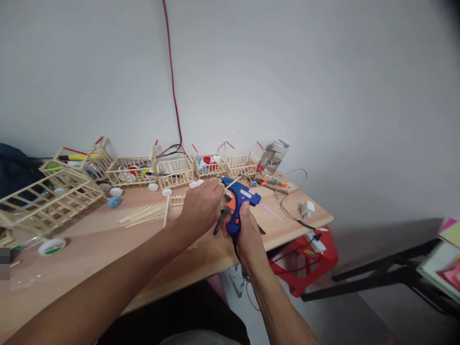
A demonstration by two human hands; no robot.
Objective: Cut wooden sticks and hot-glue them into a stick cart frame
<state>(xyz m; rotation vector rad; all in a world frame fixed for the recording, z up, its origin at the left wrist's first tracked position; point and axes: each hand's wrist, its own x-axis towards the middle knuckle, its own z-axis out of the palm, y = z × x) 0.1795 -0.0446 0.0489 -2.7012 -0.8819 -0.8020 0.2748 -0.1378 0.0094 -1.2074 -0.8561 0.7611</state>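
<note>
My right hand (248, 237) is closed round the handle of a blue hot glue gun (245, 195) with an orange trigger, its nozzle pointing up and to the left. A short thin wooden stick (233, 182) stands out from the closed fingers of my left hand (203, 205), close to the nozzle; whether they touch I cannot tell. Under and beside my left hand lies a small wooden stick frame (166, 211), partly hidden by it. A pile of loose wooden sticks (142, 215) is to its left.
Several wooden stick carts (131, 165) with bottle-cap wheels line the wall, some holding coloured caps. Orange-handled pliers (275, 185), a wire loop (305, 175) and a white adapter (307, 209) lie to the right. A red stool (327, 261) holding a power strip (316, 243) stands beside the table's right edge.
</note>
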